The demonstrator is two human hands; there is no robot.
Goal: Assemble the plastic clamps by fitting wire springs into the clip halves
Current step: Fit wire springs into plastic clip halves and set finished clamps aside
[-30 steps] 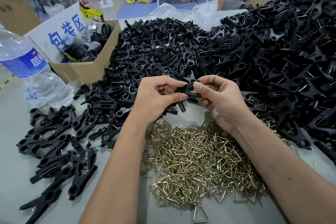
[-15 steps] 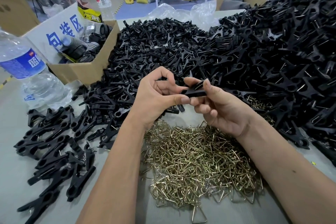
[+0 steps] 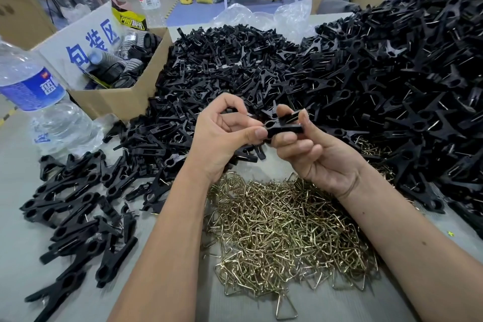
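Observation:
A black plastic clamp (image 3: 283, 128) is held level between both hands above the table's middle. My left hand (image 3: 222, 133) pinches its left end between thumb and forefinger. My right hand (image 3: 313, 154) grips its right end, thumb on top and fingers curled below. Whether a spring sits inside it is hidden. A heap of brass-coloured wire springs (image 3: 285, 232) lies just below my wrists. A big pile of black clip halves (image 3: 235, 65) fills the table behind my hands.
Several black clamps (image 3: 75, 212) lie at the left. A higher mound of black clamps (image 3: 407, 86) rises at the right. A cardboard box (image 3: 115, 99) of dark parts stands at the back left, a water bottle (image 3: 34, 102) beside it.
Both hands have risen slightly with the clamp. My right hand has turned palm-up and its fingers have opened out under the clamp, which now lies level.

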